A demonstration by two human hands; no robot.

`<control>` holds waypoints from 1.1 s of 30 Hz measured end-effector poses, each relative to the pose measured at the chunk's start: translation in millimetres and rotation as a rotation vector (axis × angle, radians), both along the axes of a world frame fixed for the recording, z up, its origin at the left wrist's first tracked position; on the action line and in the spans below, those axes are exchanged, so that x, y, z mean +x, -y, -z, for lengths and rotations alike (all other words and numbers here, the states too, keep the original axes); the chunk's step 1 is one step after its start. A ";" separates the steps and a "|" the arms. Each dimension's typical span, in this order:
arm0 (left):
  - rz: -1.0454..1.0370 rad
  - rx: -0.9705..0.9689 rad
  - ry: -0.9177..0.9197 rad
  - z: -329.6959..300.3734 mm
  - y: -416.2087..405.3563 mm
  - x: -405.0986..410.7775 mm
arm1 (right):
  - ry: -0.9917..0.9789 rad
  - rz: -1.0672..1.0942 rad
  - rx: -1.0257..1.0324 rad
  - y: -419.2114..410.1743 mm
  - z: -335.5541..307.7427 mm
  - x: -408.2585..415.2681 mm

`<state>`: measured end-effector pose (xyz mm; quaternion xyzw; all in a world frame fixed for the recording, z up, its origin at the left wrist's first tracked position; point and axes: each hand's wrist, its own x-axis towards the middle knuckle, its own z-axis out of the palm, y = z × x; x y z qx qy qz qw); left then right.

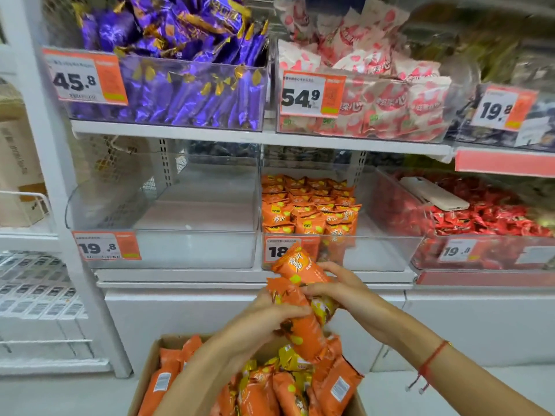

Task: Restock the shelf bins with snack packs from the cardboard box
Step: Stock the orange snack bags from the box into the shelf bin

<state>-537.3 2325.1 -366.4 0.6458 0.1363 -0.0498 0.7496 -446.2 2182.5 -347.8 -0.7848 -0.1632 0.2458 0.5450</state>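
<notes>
Hands meet above the cardboard box [150, 367], both busy with a bundle of orange snack packs [300, 298]; the left hand [264, 322] has its fingers [295, 310] curled over the lower packs, and the right hand [339, 291] wraps its fingers round the upper ones, thumb underneath; a red string bracelet [429, 360] sits on the right wrist. The bundle hangs just in front of the middle bin [387, 250] on the lower shelf, which already holds rows of the same orange packs toward its left side; the clear bin [168, 247] to its left shows no packs. More orange packs lie heaped in the box below; purple sweets [180, 94] fill a bin on the shelf above.
</notes>
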 end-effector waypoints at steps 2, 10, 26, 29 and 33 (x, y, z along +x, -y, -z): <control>-0.043 0.043 0.046 -11.9 -5.5 5.8 | 0.014 0.024 0.037 10.1 -10.5 9.1; -0.385 -0.124 0.200 -62.6 -45.6 46.0 | 0.043 0.089 0.307 64.5 -66.6 73.8; -0.291 -0.301 0.194 -62.9 -36.4 97.0 | 0.325 0.064 -0.280 49.2 -44.1 208.4; -0.292 -0.237 0.185 -59.8 -35.9 99.4 | 0.245 0.080 -0.225 49.1 -37.6 209.7; -0.235 -0.071 0.206 -58.8 -28.9 95.7 | 0.323 0.098 -0.290 49.3 -28.0 209.8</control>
